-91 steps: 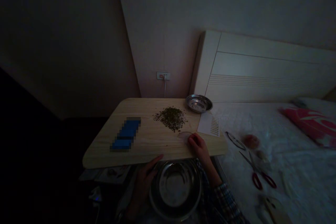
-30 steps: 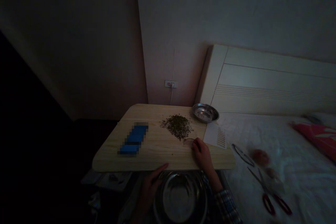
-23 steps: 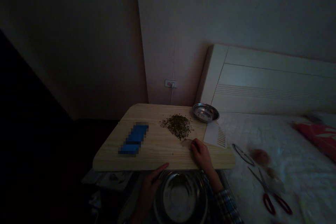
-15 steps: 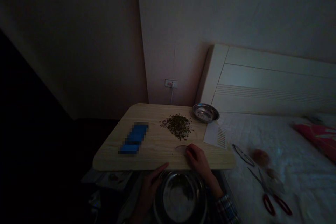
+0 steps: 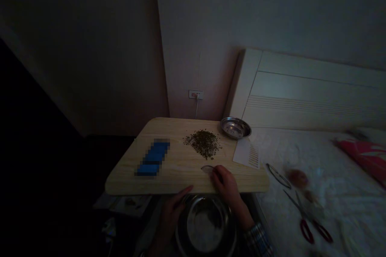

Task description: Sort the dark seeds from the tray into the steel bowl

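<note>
On the light wooden table, a loose pile of small dark green-brown grains is spread out. My right hand rests near the front edge, its fingers pinching a thin, curved, see-through piece whose exact kind I cannot make out. Below the edge sits a shiny metal bowl, directly under the hands. At the bowl's left side my left hand grips its rim, with the index finger stretched along the table edge. Shadow hides part of the left fingers.
A second metal bowl stands at the table's back right corner, beside a white comb-like sheet. A blurred-out blue object lies on the left. Red-handled scissors and glasses lie on the bed at right.
The view has shifted slightly. Both hands keep nearly the same places; the thin curved piece stays in my right fingers at the table's front. The pile looks unchanged.
</note>
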Tool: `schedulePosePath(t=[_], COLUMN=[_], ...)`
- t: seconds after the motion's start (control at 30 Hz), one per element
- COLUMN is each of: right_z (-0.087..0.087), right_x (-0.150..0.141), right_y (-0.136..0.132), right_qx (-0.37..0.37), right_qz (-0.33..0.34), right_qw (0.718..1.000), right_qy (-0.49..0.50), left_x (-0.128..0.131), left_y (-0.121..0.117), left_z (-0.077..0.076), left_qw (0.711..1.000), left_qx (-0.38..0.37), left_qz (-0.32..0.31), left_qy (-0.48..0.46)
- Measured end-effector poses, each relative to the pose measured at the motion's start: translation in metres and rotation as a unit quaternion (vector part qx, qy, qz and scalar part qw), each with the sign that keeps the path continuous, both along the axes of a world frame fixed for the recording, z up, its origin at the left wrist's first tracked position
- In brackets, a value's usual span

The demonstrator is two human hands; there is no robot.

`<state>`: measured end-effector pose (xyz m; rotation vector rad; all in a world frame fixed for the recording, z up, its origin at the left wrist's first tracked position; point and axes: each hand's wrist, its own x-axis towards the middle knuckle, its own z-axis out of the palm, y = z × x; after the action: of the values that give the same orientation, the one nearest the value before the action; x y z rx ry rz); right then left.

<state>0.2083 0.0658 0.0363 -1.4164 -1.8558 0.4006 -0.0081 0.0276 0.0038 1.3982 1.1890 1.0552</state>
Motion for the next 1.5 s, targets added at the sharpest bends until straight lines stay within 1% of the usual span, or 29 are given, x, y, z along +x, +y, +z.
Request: schedulePosePath(t=[0.2, 0.4, 0.53, 0.73, 0.8, 0.87, 1.0, 1.17, 1.27, 1.4, 1.5], right_z=[-0.005, -0.001, 0.002, 0.001, 0.0, 0.0, -0.003, -0.004, -0.003, -0.006, -0.009], right_x=[0.017, 0.023, 0.013, -0.017, -0.023, -0.023, -0.013, 0.011, 0.027, 0.043, 0.046], right_y=[0.005, 0.012, 0.016, 0.014, 0.013, 0.013, 0.011, 0.012, 0.016, 0.019, 0.017], right_qx=[0.002, 0.014, 0.01, 0.008, 0.016, 0.025, 0.022, 0.012, 0.022, 0.026, 0.02], right_qz=[-0.056, -0.084, -0.092, -0.06, -0.066, -0.088, -0.136, -0.166, -0.186, -0.167, -0.137], right_qw=[0.998, 0.995, 0.994, 0.998, 0.998, 0.996, 0.99, 0.986, 0.982, 0.985, 0.99], right_qy=[0.012, 0.05, 0.058, 0.03, 0.01, -0.01, -0.023, 0.02, 0.039, 0.025, 0.025], left_x=[-0.001, -0.001, -0.001, 0.0, 0.0, 0.0, 0.0, -0.001, -0.002, -0.001, -0.002], left_y=[0.0, 0.001, 0.001, 0.0, 0.0, 0.0, 0.0, 0.0, 0.001, 0.002, 0.002], left_z=[0.001, -0.004, -0.006, 0.0, 0.001, 0.002, 0.001, -0.004, -0.007, -0.008, -0.008], left_qw=[1.0, 1.0, 1.0, 1.0, 1.0, 1.0, 1.0, 1.0, 1.0, 1.0, 1.0], left_qx=[-0.016, -0.012, -0.011, -0.007, -0.012, -0.015, -0.016, -0.008, -0.005, -0.013, -0.013], left_qz=[0.001, 0.01, 0.011, 0.002, -0.001, -0.004, -0.007, -0.003, 0.0, -0.002, 0.002], left_qy=[0.002, -0.001, 0.001, -0.002, -0.002, 0.0, -0.002, 0.005, 0.008, 0.007, 0.005])
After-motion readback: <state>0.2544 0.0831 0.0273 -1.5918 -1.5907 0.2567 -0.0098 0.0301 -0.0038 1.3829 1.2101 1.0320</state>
